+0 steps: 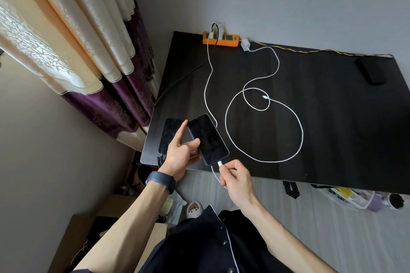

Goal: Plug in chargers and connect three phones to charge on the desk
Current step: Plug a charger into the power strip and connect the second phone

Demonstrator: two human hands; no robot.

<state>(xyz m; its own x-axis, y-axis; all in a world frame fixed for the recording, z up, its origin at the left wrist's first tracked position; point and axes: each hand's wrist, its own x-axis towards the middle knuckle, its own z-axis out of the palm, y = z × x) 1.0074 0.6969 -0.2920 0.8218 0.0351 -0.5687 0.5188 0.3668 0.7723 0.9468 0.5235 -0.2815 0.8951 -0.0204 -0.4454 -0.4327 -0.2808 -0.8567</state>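
My left hand grips a black phone by its left edge, above the dark desk's near-left corner. My right hand pinches a white cable plug at the phone's bottom port; I cannot tell whether it is fully in. That cable runs back to an orange power strip at the wall. A second black phone lies flat at the left edge with a dark cable at its bottom. A third black phone lies far right. A white charger lies beside the strip, its looped cable's end loose on the desk.
Curtains hang to the left of the desk. A grey wall stands right behind the strip. Below the desk's front edge, the floor holds a white tray, a mug and a slipper. A wooden box stands at lower left.
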